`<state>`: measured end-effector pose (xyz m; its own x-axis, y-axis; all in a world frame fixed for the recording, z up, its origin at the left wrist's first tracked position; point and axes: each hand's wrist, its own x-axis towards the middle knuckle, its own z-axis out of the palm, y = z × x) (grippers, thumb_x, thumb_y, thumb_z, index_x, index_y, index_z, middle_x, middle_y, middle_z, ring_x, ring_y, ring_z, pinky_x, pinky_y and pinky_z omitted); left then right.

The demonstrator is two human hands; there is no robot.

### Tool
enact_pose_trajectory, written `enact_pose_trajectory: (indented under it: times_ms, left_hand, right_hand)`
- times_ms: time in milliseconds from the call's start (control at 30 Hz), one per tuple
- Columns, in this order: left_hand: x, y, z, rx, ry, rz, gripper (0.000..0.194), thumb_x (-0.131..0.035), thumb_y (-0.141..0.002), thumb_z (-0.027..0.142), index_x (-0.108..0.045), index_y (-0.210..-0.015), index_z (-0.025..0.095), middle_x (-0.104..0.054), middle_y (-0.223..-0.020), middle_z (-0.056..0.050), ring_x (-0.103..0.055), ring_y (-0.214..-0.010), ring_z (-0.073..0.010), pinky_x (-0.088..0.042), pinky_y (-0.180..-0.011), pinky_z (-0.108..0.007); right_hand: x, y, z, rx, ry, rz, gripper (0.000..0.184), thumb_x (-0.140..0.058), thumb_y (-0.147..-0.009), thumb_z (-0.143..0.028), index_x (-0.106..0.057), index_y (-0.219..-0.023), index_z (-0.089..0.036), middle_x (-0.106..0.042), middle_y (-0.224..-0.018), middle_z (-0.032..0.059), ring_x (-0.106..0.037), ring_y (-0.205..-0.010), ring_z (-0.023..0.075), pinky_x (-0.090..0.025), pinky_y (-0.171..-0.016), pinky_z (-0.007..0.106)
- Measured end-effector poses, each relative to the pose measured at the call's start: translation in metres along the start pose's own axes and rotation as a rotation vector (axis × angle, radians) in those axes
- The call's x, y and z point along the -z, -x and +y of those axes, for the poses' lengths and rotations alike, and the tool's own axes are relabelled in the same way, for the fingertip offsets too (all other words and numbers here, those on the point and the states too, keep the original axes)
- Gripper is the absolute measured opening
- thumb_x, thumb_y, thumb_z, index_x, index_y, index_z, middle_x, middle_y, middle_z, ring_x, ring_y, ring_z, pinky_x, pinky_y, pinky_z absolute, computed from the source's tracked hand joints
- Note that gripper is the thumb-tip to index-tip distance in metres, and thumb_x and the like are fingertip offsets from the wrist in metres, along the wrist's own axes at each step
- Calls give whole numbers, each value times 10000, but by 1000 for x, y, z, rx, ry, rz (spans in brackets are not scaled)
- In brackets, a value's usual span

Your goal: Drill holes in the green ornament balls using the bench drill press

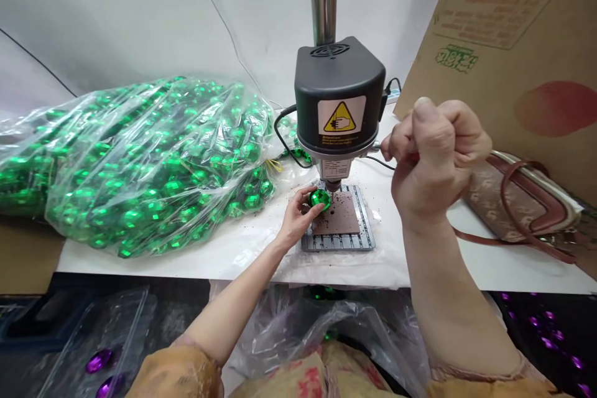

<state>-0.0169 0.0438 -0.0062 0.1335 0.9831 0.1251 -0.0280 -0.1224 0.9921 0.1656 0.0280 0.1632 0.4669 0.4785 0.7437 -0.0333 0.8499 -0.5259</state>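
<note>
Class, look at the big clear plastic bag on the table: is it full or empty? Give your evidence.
Full, or nearly so: the bag bulges, and shiny green faceted pieces show through most of its plastic.

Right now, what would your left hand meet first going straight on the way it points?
Probably the dark metal chuck of the black drill press, past the shiny green faceted ball the left hand holds; the depth between them is unclear.

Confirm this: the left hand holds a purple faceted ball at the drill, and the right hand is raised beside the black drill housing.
Not quite: the faceted ball in the left hand is green, as the head view shows. The right hand is raised beside the black drill housing.
</note>
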Motion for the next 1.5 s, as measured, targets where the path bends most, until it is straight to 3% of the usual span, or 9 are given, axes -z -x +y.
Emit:
enact_pose_trajectory:
  times_ms: [333,500,600,767,967,1500]
  left_hand:
    - [-5,-2,-16,-105,-249,-6,526,-819,-777,461,-662,-1223,230,-670,-1252,-105,-619,-1191,-279,-454,-1072,-445]
    - [-11,1,-21,-191,-409,10,562,-873,-717,448,-692,-1209,247,-612,-1337,-109,-473,-1382,-343,-369,-1168,-509]
    - [-11,2,-22,-193,-405,-41,564,-867,-731,436,-675,-1226,245,-601,-1359,-115,-414,-1450,-356,-344,-1192,-523]
    - [-9,2,-27,-186,-340,-149,582,-839,-774,422,-623,-1285,249,-614,-1352,-110,-532,-1347,-330,-381,-1168,-521]
    - [-10,3,-30,-247,-359,-143,596,-843,-775,421,-609,-1299,261,-628,-1312,-99,-558,-1292,-322,-396,-1145,-527]
    - [-11,5,-26,-241,-367,-134,597,-831,-776,482,-612,-1288,267,-611,-1306,-99,-561,-1261,-308,-411,-1125,-504]
  right_hand:
    - [1,0,1,18,38,-19,415,-620,-915,-341,-379,-608,-200,-338,-490,-75,-351,-442,33,-338,-480,237]
    - [1,0,2,19,33,-18,417,-631,-908,-354,-381,-608,-208,-341,-490,-72,-354,-439,43,-341,-483,251]
    - [2,0,2,20,38,-23,416,-629,-910,-355,-387,-606,-205,-335,-489,-71,-355,-441,42,-337,-480,246]
    - [3,1,3,16,35,-33,418,-631,-909,-341,-389,-597,-203,-326,-471,-71,-352,-437,43,-333,-480,249]
    - [3,3,3,35,1,-20,430,-642,-893,-322,-364,-586,-210,-303,-453,-77,-336,-414,48,-309,-455,270]
    - [12,24,13,201,-42,-51,465,-569,-875,-176,-231,-556,-163,-251,-451,-70,-280,-399,24,-286,-408,221]
